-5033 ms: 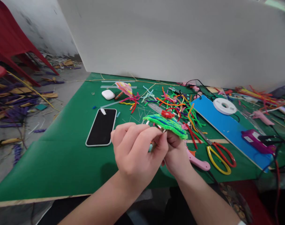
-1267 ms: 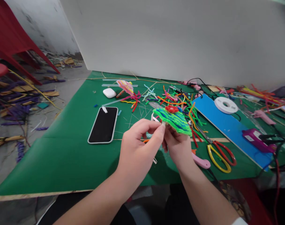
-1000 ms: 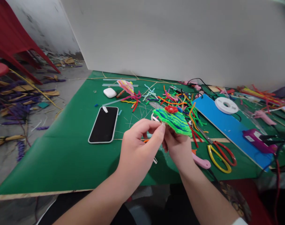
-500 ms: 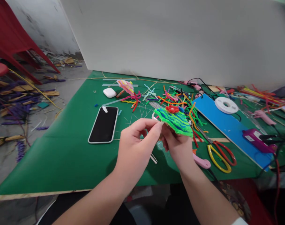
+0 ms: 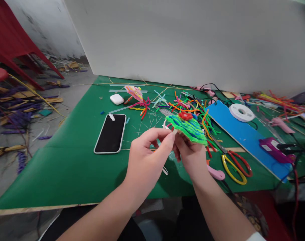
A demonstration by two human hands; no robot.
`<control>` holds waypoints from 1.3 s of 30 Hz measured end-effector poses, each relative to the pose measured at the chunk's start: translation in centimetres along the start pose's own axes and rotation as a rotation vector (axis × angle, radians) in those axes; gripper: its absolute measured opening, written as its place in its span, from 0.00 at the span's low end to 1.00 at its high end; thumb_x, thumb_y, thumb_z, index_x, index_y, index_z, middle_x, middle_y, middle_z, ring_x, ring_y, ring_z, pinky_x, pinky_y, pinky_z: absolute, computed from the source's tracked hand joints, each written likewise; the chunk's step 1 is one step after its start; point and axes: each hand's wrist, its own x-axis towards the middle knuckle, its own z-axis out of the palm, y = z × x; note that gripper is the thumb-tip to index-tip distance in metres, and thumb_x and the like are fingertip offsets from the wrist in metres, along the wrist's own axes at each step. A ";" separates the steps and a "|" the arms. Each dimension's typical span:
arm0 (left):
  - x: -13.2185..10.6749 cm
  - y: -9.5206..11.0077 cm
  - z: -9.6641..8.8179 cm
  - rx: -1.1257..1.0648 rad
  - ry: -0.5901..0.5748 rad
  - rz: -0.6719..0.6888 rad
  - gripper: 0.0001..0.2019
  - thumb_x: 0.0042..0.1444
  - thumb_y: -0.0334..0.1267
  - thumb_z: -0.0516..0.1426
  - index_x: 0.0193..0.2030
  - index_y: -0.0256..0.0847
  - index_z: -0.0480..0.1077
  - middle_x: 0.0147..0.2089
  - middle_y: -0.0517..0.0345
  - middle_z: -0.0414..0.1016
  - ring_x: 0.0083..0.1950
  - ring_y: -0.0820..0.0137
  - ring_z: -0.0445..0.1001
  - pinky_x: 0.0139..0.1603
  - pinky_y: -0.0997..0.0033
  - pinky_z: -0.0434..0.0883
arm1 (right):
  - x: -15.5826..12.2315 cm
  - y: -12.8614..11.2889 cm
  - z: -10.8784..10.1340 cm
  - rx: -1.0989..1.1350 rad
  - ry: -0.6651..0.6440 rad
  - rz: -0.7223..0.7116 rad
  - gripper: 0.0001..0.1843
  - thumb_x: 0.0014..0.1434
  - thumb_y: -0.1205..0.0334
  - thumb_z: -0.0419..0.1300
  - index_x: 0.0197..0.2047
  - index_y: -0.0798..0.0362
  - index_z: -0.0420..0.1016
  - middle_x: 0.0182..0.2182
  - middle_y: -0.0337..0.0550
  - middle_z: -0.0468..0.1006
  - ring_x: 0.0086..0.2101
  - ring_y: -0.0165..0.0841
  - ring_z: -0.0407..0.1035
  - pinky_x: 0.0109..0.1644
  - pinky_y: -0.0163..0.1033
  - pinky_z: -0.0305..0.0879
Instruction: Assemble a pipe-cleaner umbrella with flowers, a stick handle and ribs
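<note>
A small umbrella-shaped piece of green and blue pipe cleaner [image 5: 189,129], topped with a red flower [image 5: 185,115], is held above the table. Beneath it my right hand [image 5: 191,154] is closed around its underside, the fingers mostly hidden by the canopy. At the canopy's left edge my left hand [image 5: 151,150] pinches a narrow white strip [image 5: 175,131] between thumb and forefinger. A white tail [image 5: 165,170] hangs below the hands; whether it belongs to the same strip I cannot tell. Under my right wrist lies a pink glue gun [image 5: 216,173], partly covered.
Left of my hands lies a phone [image 5: 110,134], with a white case [image 5: 116,99] behind it. A pink pipe-cleaner umbrella [image 5: 134,92] and loose pipe cleaners [image 5: 184,103] lie farther back. Scissors [image 5: 234,167], a blue board [image 5: 242,134] and a white ribbon spool [image 5: 241,112] are at right.
My left thumb and forefinger have shifted slightly right along the canopy's edge, and the umbrella has tilted a little. Both hands keep their hold.
</note>
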 end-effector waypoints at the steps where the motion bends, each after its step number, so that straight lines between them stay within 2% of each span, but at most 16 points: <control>1: 0.0 0.0 0.0 0.009 -0.001 -0.001 0.05 0.53 0.38 0.57 0.31 0.44 0.75 0.31 0.62 0.75 0.35 0.72 0.71 0.36 0.74 0.68 | 0.0 0.1 -0.1 -0.012 0.003 -0.003 0.16 0.55 0.56 0.57 0.20 0.52 0.63 0.11 0.31 0.60 0.12 0.23 0.54 0.13 0.30 0.49; 4: 0.0 -0.1 0.2 0.032 -0.012 -0.011 0.05 0.53 0.37 0.57 0.30 0.43 0.74 0.30 0.62 0.75 0.33 0.72 0.71 0.34 0.74 0.68 | 0.2 0.4 -0.6 -0.054 0.031 0.009 0.18 0.55 0.53 0.56 0.18 0.53 0.62 0.11 0.32 0.61 0.13 0.24 0.55 0.14 0.30 0.51; 10: 0.2 -0.6 0.5 0.114 -0.030 0.007 0.04 0.51 0.37 0.58 0.29 0.44 0.74 0.29 0.64 0.75 0.30 0.75 0.71 0.29 0.78 0.67 | 0.8 0.5 -1.4 -0.042 0.070 -0.004 0.15 0.54 0.50 0.57 0.24 0.53 0.68 0.15 0.33 0.63 0.14 0.24 0.56 0.16 0.32 0.52; 13: 0.3 -0.7 0.7 0.137 -0.021 0.015 0.04 0.50 0.37 0.58 0.31 0.44 0.75 0.30 0.63 0.76 0.30 0.75 0.72 0.29 0.79 0.67 | 1.0 0.5 -1.5 -0.032 0.090 0.014 0.17 0.53 0.49 0.58 0.22 0.53 0.67 0.15 0.34 0.64 0.14 0.25 0.56 0.16 0.33 0.51; 18: 0.1 -0.7 0.8 0.194 0.033 0.066 0.06 0.50 0.38 0.59 0.35 0.43 0.75 0.34 0.61 0.77 0.34 0.74 0.73 0.29 0.80 0.69 | 0.8 0.8 -1.4 -0.049 0.065 0.002 0.16 0.53 0.50 0.58 0.22 0.52 0.67 0.14 0.33 0.62 0.15 0.25 0.56 0.16 0.33 0.51; 21: 0.1 -0.7 0.6 0.307 0.088 0.177 0.07 0.50 0.39 0.60 0.36 0.44 0.75 0.33 0.61 0.77 0.34 0.73 0.72 0.28 0.78 0.68 | 0.7 0.8 -1.2 -0.042 0.045 0.020 0.15 0.54 0.52 0.58 0.22 0.52 0.66 0.14 0.33 0.61 0.15 0.25 0.56 0.17 0.33 0.50; 24: 0.1 -0.7 0.5 0.413 0.146 0.322 0.07 0.50 0.39 0.60 0.36 0.43 0.75 0.32 0.61 0.77 0.34 0.72 0.72 0.34 0.74 0.69 | 0.6 0.6 -0.8 -0.003 0.009 0.012 0.14 0.54 0.53 0.58 0.23 0.51 0.65 0.14 0.32 0.60 0.15 0.25 0.54 0.17 0.33 0.50; 26: 0.2 -0.7 0.4 0.440 0.171 0.367 0.05 0.51 0.38 0.60 0.35 0.42 0.74 0.31 0.61 0.77 0.34 0.72 0.72 0.36 0.72 0.69 | 0.6 0.4 -0.6 0.037 -0.024 0.013 0.13 0.54 0.53 0.58 0.23 0.51 0.65 0.14 0.32 0.59 0.15 0.24 0.53 0.17 0.33 0.49; 33: 0.3 -0.7 0.3 0.425 0.225 0.358 0.03 0.51 0.34 0.59 0.32 0.43 0.74 0.29 0.62 0.76 0.32 0.73 0.71 0.33 0.72 0.69 | 0.4 0.5 -0.2 0.079 -0.072 0.061 0.12 0.54 0.54 0.58 0.25 0.52 0.66 0.14 0.32 0.61 0.14 0.24 0.54 0.15 0.32 0.51; 39: 0.3 -0.9 0.3 0.455 0.284 0.406 0.03 0.51 0.34 0.59 0.33 0.42 0.74 0.30 0.61 0.76 0.32 0.72 0.71 0.34 0.71 0.68 | 0.4 0.4 -0.2 0.032 -0.090 0.055 0.15 0.55 0.53 0.58 0.23 0.52 0.65 0.13 0.32 0.62 0.13 0.24 0.56 0.15 0.32 0.51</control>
